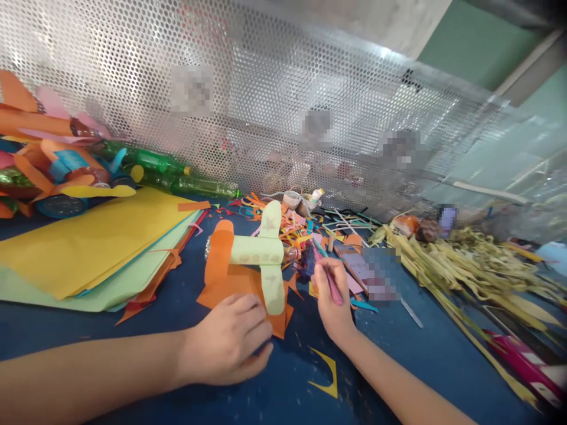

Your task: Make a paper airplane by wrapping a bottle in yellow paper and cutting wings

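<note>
Here, right hand (332,298) clamped on 1 pink pen (334,285), left hand (230,339) ungripping.

2 green bottles (155,160), 10 o'clock | 1 paper-winged plane (256,251), centre | 1 phone (359,267), 4 o'clock | 1 pink pen (335,289), 5 o'clock

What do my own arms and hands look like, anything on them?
Your left hand and right hand are gloveless, with no rings that I can see. No sleeve, watch or bracelet shows on the left forearm or right forearm.
</note>
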A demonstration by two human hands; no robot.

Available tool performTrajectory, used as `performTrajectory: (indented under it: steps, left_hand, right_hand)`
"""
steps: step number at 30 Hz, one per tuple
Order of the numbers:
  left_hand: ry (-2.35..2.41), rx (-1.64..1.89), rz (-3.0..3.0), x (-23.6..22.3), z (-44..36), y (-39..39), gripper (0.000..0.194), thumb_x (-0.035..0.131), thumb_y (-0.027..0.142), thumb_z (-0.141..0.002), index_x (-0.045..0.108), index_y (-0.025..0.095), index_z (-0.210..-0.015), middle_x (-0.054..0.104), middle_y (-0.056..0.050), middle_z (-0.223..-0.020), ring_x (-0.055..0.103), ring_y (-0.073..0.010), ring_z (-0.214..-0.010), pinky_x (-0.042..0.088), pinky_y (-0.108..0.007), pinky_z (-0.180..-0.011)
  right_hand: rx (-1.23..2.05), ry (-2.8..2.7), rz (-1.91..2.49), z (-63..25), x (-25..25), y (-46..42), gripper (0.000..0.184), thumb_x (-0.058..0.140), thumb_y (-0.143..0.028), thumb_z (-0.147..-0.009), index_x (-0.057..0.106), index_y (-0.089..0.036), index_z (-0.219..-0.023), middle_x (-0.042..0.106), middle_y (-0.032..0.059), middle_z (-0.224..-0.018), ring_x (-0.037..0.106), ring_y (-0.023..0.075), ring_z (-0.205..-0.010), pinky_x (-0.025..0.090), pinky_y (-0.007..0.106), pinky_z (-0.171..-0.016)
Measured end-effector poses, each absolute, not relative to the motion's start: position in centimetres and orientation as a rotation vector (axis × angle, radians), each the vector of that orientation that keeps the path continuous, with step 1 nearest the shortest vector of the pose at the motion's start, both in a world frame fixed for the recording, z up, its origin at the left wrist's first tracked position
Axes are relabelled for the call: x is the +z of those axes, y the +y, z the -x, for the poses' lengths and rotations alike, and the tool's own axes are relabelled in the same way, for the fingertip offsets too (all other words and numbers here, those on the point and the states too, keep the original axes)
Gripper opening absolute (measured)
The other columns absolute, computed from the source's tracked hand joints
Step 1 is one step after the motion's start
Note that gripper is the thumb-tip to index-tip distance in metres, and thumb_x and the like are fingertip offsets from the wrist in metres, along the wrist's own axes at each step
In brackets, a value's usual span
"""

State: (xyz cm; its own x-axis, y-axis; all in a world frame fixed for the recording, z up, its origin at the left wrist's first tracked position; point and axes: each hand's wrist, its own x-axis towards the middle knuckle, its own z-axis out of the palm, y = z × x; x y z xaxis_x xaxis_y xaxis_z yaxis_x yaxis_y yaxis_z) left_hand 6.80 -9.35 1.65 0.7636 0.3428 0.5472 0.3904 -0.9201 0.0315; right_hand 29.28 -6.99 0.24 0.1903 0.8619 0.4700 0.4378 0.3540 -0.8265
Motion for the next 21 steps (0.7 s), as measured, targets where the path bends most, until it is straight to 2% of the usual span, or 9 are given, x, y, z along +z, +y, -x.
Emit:
performTrajectory:
  steps: [3, 6, 12, 17, 21]
  left_hand:
    - [-0.302, -0.883, 2.839, 2.1, -6.8, -9.7, 0.02, 0.048, 0.021, -0.084, 0.054, 0.018, -0.065, 0.051, -0.002, -0.06, 0.047, -0.0167, -0.06, 0.041, -0.03, -0.055]
    - [-0.219, -0.906, 2.802, 2.3, -6.7, -9.9, 0.022, 0.049, 0.022, -0.084, 0.053, 0.019, -0.061, 0.049, -0.001, -0.056, 0.045, -0.0158, -0.055, 0.037, -0.03, -0.05]
    - [-0.372, -0.927, 2.813, 1.8, -6.6, -9.9, 0.024, 0.047, 0.024, -0.084, 0.052, 0.02, -0.061, 0.049, -0.002, -0.055, 0.043, -0.0156, -0.052, 0.032, -0.03, -0.046]
    - [-0.806, -1.089, 2.832, 2.5, -6.6, -9.2, 0.013, 0.047, 0.02, -0.084, 0.058, 0.019, -0.076, 0.058, -0.003, -0.068, 0.053, -0.0168, -0.068, 0.045, -0.028, -0.061]
    - [-0.754, -1.16, 2.624, 5.8, -5.4, -7.8, 0.013, 0.052, 0.017, -0.085, 0.06, 0.018, -0.094, 0.065, -0.005, -0.088, 0.056, -0.0195, -0.092, 0.046, -0.033, -0.083]
  right_hand:
    - [0.599, -1.485, 1.188, -29.0, 0.6, -7.4, 0.016, 0.043, -0.037, -0.093, 0.051, -0.023, -0.093, 0.046, -0.0008, -0.076, 0.045, 0.0131, -0.063, 0.04, 0.027, -0.06]
    - [0.693, -1.518, 1.081, -28.6, 0.6, -7.7, 0.02, 0.037, -0.035, -0.095, 0.052, -0.024, -0.103, 0.05, 0.0, -0.078, 0.045, 0.013, -0.061, 0.04, 0.027, -0.059]
    - [0.516, -1.529, 1.169, -28.6, -0.1, -7.7, 0.011, 0.044, -0.035, -0.092, 0.047, -0.024, -0.093, 0.048, -0.001, -0.073, 0.048, 0.0139, -0.061, 0.041, 0.027, -0.058]
    - [0.401, -1.573, 1.246, -28.6, 0.2, -7.8, 0.01, 0.047, -0.034, -0.09, 0.049, -0.024, -0.091, 0.051, 0.0013, -0.082, 0.05, 0.0143, -0.063, 0.042, 0.026, -0.057]
    - [0.337, -1.589, 1.251, -28.3, 0.7, -7.8, 0.008, 0.049, -0.031, -0.089, 0.048, -0.024, -0.093, 0.051, 0.0022, -0.086, 0.051, 0.0157, -0.071, 0.045, 0.028, -0.066]
